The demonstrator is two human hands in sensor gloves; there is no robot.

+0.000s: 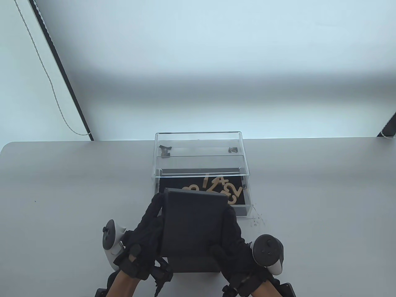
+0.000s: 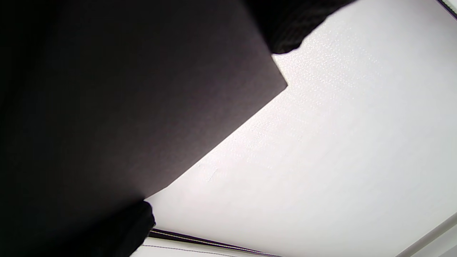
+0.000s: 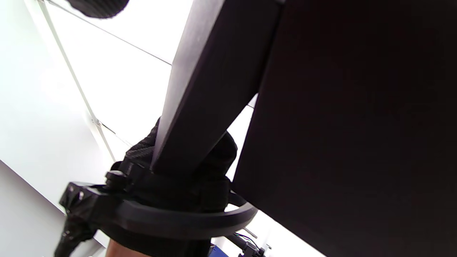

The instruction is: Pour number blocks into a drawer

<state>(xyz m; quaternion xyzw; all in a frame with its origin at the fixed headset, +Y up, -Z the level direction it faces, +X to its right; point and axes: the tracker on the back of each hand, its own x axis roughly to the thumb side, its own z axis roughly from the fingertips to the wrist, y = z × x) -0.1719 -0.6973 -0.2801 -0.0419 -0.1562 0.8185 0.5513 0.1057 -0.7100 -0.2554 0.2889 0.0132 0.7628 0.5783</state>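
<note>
A black box (image 1: 193,229) is tipped forward over the pulled-out drawer (image 1: 241,208) of a clear acrylic case (image 1: 199,148). My left hand (image 1: 145,235) grips the box's left side and my right hand (image 1: 235,238) grips its right side. Several wooden number blocks (image 1: 221,187) lie on the drawer's black floor, just beyond the box's far edge. The box's dark wall fills much of the left wrist view (image 2: 125,107) and the right wrist view (image 3: 350,125). The box's opening faces away and is hidden.
The case stands at the far edge of the grey table (image 1: 62,191). Two small dark pieces (image 1: 165,150) lie on the case's upper level. Dark specks (image 1: 256,219) lie on the table right of the drawer.
</note>
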